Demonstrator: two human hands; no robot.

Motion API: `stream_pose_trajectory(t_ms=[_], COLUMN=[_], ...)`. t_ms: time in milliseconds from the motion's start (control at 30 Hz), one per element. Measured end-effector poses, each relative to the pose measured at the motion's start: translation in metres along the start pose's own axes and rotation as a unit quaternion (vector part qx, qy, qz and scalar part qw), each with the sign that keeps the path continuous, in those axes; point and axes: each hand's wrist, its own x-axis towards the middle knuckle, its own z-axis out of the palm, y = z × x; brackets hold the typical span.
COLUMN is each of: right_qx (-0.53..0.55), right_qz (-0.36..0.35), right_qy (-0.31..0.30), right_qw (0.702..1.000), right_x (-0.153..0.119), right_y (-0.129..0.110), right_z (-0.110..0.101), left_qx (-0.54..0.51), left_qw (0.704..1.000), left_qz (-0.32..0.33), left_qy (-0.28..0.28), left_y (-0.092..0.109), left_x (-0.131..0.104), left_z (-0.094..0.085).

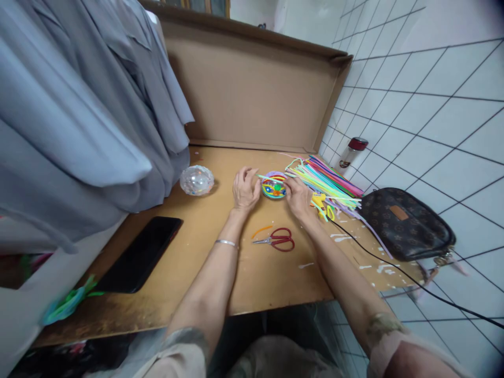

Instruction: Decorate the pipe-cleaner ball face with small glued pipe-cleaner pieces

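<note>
A round, multicoloured piece [274,186] with blue, green, orange and red parts lies on the table between my hands. A pale green strip [270,179] crosses its top. My left hand [246,189] is at the strip's left end, its fingers bent and pressed together; what they hold is too small to make out. On the right side, my right hand [298,195] has its fingertips closed at the piece's edge and the strip's other end. Red-handled scissors [280,240] and a short orange strip [262,231] lie nearer to me.
A clear textured ball [197,180] and a black phone [139,254] are at left, beside hanging grey cloth [98,105]. Coloured pipe cleaners [326,181], a yellow glue gun [319,201] with a black cable, a bottle [353,152] and a brown bag [407,223] are at right.
</note>
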Motion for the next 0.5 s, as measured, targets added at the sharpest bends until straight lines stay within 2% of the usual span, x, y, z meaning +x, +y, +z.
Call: stream_pose_trajectory(t_ms=[267, 500], right_qx=[0.002, 0.049], right_qz=[0.019, 0.020], right_qy=[-0.026, 0.031], right_qw=[0.999, 0.998], right_x=[-0.001, 0.002], right_y=[0.005, 0.020], right_z=[0.008, 0.014], left_qx=[0.042, 0.027], left_qw=[0.997, 0.995], left_qz=[-0.025, 0.003], left_qy=[-0.066, -0.096], left_y=[-0.016, -0.017], left_x=[-0.007, -0.010], left_z=[0.004, 0.015])
